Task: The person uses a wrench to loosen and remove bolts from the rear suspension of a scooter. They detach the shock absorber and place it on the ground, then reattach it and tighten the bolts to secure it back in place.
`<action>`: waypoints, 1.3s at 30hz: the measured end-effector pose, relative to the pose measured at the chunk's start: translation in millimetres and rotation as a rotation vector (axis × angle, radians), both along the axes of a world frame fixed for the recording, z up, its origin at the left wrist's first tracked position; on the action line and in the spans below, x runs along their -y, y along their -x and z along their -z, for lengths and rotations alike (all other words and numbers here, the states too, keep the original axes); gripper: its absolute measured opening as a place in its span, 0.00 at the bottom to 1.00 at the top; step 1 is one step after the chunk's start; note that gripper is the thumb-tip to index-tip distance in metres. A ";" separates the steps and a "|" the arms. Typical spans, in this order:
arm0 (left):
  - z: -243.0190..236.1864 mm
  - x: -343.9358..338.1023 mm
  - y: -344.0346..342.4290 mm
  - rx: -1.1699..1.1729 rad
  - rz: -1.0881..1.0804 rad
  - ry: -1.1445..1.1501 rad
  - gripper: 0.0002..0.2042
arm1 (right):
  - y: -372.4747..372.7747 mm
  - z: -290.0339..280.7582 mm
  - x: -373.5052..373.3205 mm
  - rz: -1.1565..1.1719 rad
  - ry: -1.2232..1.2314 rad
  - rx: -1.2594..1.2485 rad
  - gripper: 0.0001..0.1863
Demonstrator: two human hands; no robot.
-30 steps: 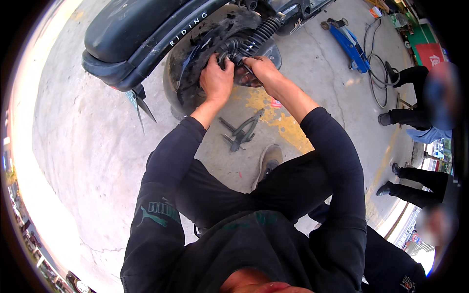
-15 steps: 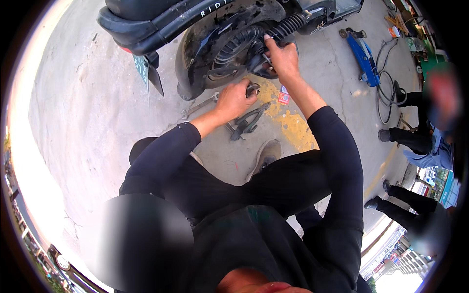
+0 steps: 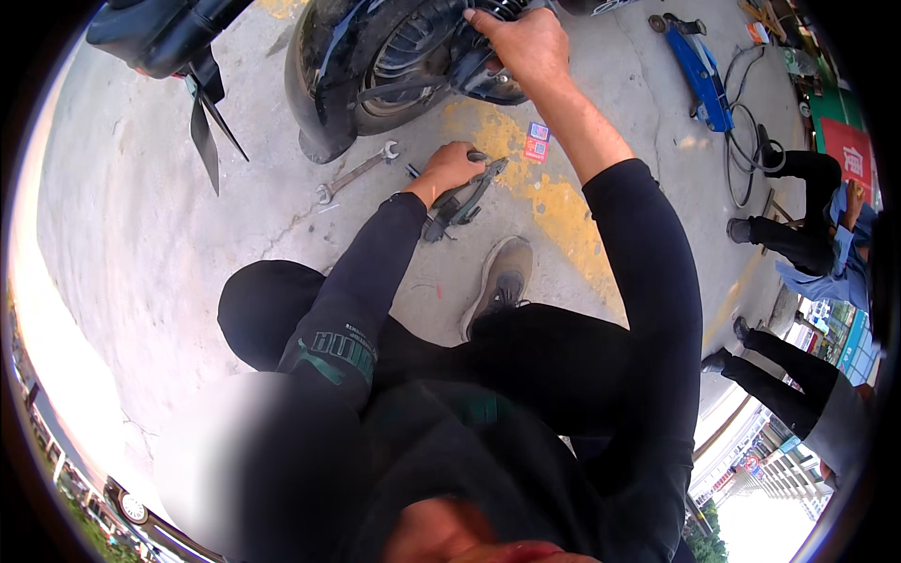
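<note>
At the top is a scooter's dark rear wheel (image 3: 399, 70) under a black fender (image 3: 314, 94). My right hand (image 3: 530, 47) reaches to the black parts beside the wheel, below a coil spring; its fingers curl inward, and what they grip is hidden. My left hand (image 3: 452, 167) is low over the ground with fingers closed round a dark object (image 3: 477, 157), mostly covered. Just beside and beneath that hand lie dark plier-like tools (image 3: 460, 214). An open-ended wrench (image 3: 357, 173) rests on the concrete to their left.
Two small printed cards (image 3: 536, 141) lie on worn yellow paint. A blue floor jack (image 3: 699, 80) and a looped hose (image 3: 748, 169) are at the right, near two people's legs (image 3: 798, 244). The scooter's tail (image 3: 169, 38) overhangs at upper left. My shoe (image 3: 502, 281) is below the tools.
My left hand has gone from near the wheel down to beside the tools. My right hand stays at the wheel parts. The view has shifted, with the scooter now higher and further left.
</note>
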State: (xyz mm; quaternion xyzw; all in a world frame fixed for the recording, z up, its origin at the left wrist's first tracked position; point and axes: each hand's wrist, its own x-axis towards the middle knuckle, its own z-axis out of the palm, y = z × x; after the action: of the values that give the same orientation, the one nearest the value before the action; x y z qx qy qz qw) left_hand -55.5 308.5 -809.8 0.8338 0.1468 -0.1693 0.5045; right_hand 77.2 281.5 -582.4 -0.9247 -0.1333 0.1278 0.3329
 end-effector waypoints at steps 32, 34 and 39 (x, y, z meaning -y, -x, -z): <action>-4.1 8.8 -20.9 -0.014 0.079 -0.063 0.15 | 18.2 11.8 0.3 0.243 -0.176 0.097 0.30; -2.3 9.9 -18.4 0.040 0.080 -0.113 0.15 | 23.2 15.3 -5.0 0.294 -0.289 0.013 0.30; 1.2 5.8 -27.1 -0.079 0.094 -0.096 0.17 | 30.2 6.7 -10.2 0.274 -0.316 -0.081 0.25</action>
State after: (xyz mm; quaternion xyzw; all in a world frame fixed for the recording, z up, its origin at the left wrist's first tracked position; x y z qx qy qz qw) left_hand -28.3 302.6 -811.0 0.8557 0.1353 -0.2184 0.4492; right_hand 47.0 291.6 -589.1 -0.8647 -0.0114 0.0958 0.4929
